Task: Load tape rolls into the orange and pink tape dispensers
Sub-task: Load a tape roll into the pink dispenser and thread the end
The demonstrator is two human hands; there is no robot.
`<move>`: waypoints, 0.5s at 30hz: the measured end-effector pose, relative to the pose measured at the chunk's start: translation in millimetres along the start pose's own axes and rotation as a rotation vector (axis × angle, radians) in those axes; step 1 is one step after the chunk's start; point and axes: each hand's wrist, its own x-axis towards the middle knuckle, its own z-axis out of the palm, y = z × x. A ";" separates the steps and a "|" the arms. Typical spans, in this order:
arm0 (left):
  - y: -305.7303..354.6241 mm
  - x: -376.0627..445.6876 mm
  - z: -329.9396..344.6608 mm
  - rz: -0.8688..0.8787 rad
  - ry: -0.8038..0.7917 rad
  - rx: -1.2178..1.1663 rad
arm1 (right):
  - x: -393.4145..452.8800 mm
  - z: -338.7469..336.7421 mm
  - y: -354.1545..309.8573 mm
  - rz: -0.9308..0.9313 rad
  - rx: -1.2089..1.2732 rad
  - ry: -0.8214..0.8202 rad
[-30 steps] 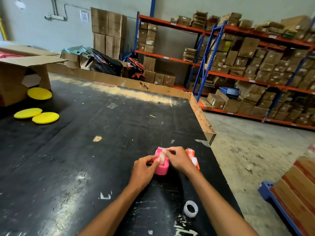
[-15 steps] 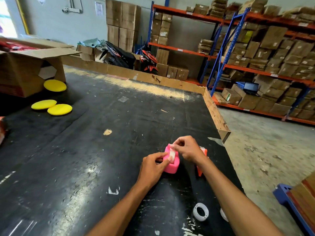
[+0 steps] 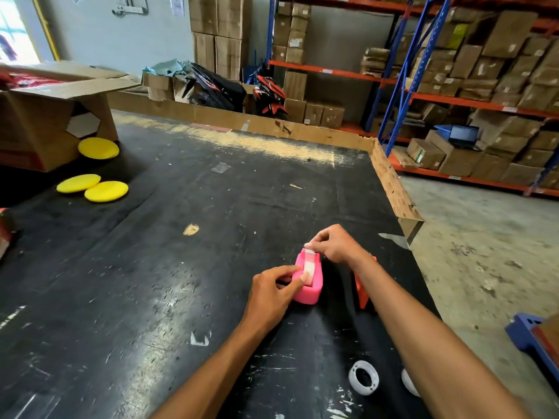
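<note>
A pink tape dispenser [image 3: 311,290] stands on the black table [image 3: 169,267] with a clear tape roll seated in it. My left hand [image 3: 272,293] grips the dispenser's left side, thumb on the roll. My right hand [image 3: 335,244] pinches the tape end [image 3: 310,258] at the dispenser's far cutter end, so a strip runs along the top. The orange dispenser [image 3: 361,293] stands just right of the pink one, mostly hidden by my right forearm. A white tape roll [image 3: 363,378] lies flat near the front edge, and another [image 3: 408,384] peeks out beside my right arm.
Three yellow discs [image 3: 106,191] lie at the left by an open cardboard box [image 3: 45,122]. A raised cardboard rim [image 3: 393,189] lines the table's far and right sides. Beyond the right edge is concrete floor, shelving with cartons, and a blue pallet [image 3: 527,337].
My right hand has pulled the tape end away from me toward the dispenser's far end. The left hand stays on the pink dispenser. The camera has tilted down and closer.
</note>
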 end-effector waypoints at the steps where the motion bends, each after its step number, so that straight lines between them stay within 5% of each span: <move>1: 0.7 -0.1 0.1 0.003 0.002 0.004 | 1.5 -1.0 0.9 0.018 0.019 -0.022; 15: 5.7 -2.3 -1.4 -0.001 0.004 -0.001 | -6.1 -11.2 -2.3 0.118 0.085 -0.133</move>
